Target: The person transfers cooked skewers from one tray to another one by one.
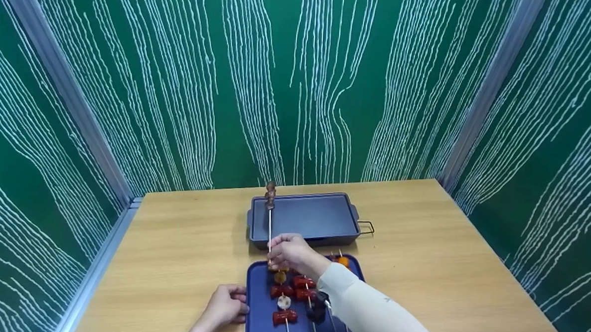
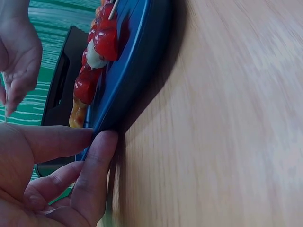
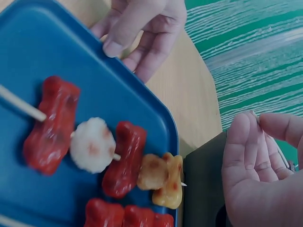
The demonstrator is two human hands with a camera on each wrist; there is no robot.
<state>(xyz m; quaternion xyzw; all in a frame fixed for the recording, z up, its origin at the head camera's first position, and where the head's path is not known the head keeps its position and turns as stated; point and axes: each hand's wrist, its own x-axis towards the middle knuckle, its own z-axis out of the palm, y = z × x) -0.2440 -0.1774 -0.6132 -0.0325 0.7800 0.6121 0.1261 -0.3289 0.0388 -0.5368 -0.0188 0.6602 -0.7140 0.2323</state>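
Observation:
A skewer with dark brown meat pieces (image 1: 270,197) stands nearly straight up in the head view, its meat over the left side of the grill pan (image 1: 306,214). My right hand (image 1: 295,256) pinches the lower part of its stick between thumb and fingertips, above the far left corner of the blue tray (image 1: 256,319). My left hand (image 1: 223,305) grips the tray's left rim; the left wrist view shows thumb and finger (image 2: 102,151) pinching that edge. Several skewers with red glazed pieces (image 3: 52,125) and a round white slice (image 3: 93,145) lie on the tray. My right forearm covers part of them.
The black rectangular pan has a wire handle (image 1: 367,227) on its right and sits just beyond the tray. Both rest on a wooden table (image 1: 182,241). Green walls with white wavy lines (image 1: 329,87) enclose the table's far side and flanks.

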